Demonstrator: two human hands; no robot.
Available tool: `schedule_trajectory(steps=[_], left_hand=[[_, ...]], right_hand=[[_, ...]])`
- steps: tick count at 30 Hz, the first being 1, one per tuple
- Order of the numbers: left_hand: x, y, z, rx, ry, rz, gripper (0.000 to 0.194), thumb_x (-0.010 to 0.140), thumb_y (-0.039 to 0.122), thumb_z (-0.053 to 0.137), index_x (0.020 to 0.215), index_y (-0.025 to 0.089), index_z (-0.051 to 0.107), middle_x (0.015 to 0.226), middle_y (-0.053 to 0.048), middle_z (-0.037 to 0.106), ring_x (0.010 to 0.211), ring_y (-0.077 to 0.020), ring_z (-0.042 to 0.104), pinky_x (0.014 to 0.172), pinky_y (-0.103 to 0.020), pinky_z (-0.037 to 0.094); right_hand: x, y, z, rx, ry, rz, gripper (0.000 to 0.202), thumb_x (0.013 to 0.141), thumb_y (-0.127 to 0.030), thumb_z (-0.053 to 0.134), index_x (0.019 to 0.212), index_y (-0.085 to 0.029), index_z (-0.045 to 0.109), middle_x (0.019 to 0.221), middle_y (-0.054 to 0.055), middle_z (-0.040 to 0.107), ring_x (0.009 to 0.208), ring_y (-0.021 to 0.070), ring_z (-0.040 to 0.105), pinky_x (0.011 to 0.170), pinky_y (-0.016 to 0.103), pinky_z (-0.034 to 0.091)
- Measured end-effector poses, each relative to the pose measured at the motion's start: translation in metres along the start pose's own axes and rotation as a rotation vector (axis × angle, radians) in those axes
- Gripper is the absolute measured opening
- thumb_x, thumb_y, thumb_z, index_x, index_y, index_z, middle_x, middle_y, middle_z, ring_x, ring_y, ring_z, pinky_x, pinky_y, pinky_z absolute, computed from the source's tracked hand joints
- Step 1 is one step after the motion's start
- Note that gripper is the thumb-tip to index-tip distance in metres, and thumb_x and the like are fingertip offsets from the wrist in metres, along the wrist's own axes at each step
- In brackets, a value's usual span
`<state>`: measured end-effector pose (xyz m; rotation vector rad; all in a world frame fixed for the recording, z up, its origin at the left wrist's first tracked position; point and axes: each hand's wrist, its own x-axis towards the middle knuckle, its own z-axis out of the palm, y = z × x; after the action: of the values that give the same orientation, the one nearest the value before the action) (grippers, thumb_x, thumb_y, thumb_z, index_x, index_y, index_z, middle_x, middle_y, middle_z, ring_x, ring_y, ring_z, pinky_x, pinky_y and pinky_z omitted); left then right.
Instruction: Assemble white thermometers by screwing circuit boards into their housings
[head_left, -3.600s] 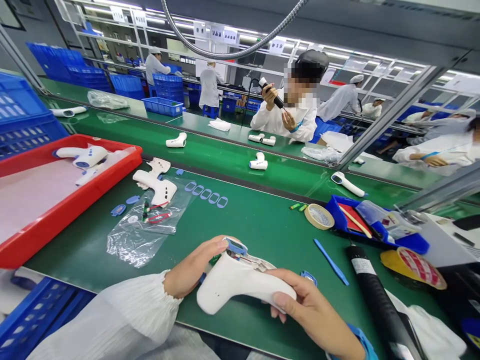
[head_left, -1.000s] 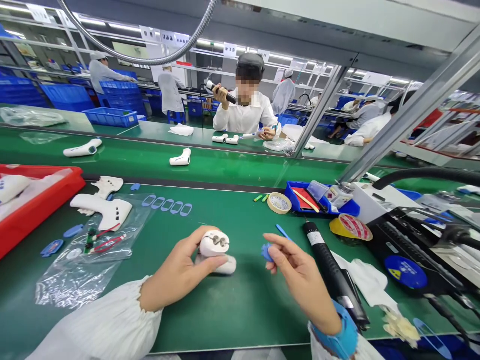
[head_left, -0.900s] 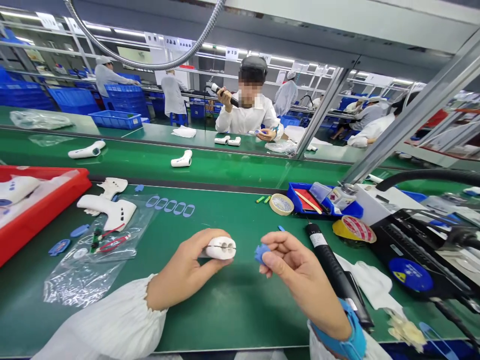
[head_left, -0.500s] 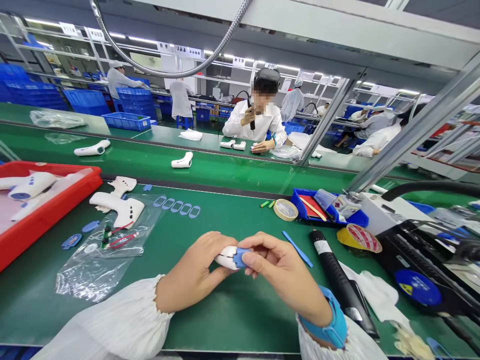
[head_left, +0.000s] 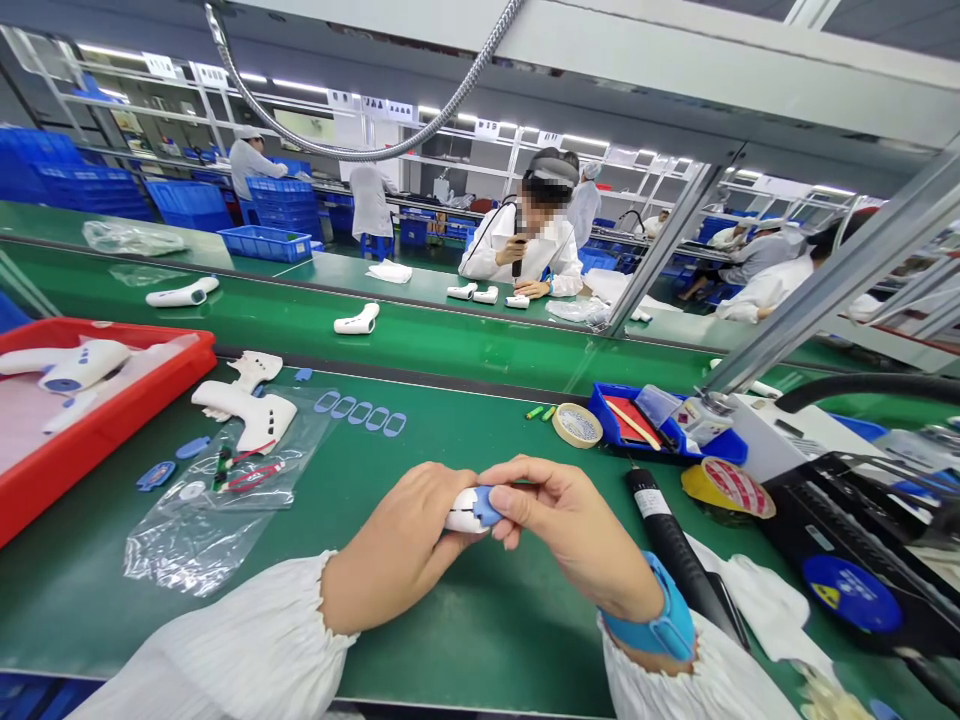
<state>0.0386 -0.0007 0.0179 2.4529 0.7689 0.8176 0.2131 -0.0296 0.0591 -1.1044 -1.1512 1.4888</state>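
Observation:
My left hand (head_left: 405,540) is wrapped round a white plastic thermometer housing (head_left: 460,517), above the green tabletop. Most of the housing is hidden under my palm and fingers; a dark seam runs along the part that shows. At its right end sits a blue end piece (head_left: 486,507), touching the white shell. My right hand (head_left: 559,515) pinches that blue piece between thumb and fingers. Left of my hands, a white gun-shaped shell (head_left: 259,415) and a small green circuit board with red wires (head_left: 225,468) lie on a clear plastic bag (head_left: 202,550).
A red tray (head_left: 187,365) holds white thermometers at left. Several blue rings (head_left: 358,412) lie behind my hands. Rightward are a tape roll (head_left: 577,425), a blue parts tray (head_left: 622,440) and a black electric screwdriver (head_left: 667,535). A co-worker (head_left: 536,240) sits across the green belt (head_left: 465,350).
My hands still hold the housing and blue piece, now slightly further right in view. The blue strip beside my right hand is no longer visible. The co-worker's head leans lower.

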Motion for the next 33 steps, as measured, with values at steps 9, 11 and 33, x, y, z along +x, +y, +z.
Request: schedule_trajectory(steps=[9,11,33], left_hand=[[0.002,-0.004,0.005,0.049,0.161,0.086,0.014,0.088,0.022,0.045,0.101,0.019,0.047,0.089,-0.003,0.063,0.08,-0.0174,0.057,0.088,-0.037,0.039],[0.004,-0.004,0.006,0.033,0.201,0.112,0.008,0.086,0.021,0.045,0.092,0.019,0.049,0.077,-0.002,0.062,0.073,-0.0168,0.056,0.083,-0.036,0.042],[0.008,-0.009,0.003,-0.311,-0.094,-0.259,0.032,0.078,0.038,0.058,0.105,0.021,0.058,0.101,-0.004,0.065,0.088,-0.0194,0.058,0.078,-0.029,0.043]], right_hand=[[-0.004,0.026,0.009,-0.536,0.224,-0.511,0.022,0.073,-0.027,0.069,0.095,-0.027,0.07,0.1,0.004,0.064,0.089,0.0172,0.061,0.078,0.03,0.052],[-0.004,0.034,0.011,-0.622,0.175,-0.608,0.032,0.075,-0.024,0.067,0.107,-0.028,0.064,0.11,0.003,0.063,0.102,0.0185,0.058,0.089,0.032,0.048],[0.0,0.062,0.004,0.114,0.198,-0.32,0.023,0.072,-0.025,0.069,0.093,-0.021,0.059,0.094,0.002,0.065,0.088,0.0167,0.061,0.08,0.03,0.05]])
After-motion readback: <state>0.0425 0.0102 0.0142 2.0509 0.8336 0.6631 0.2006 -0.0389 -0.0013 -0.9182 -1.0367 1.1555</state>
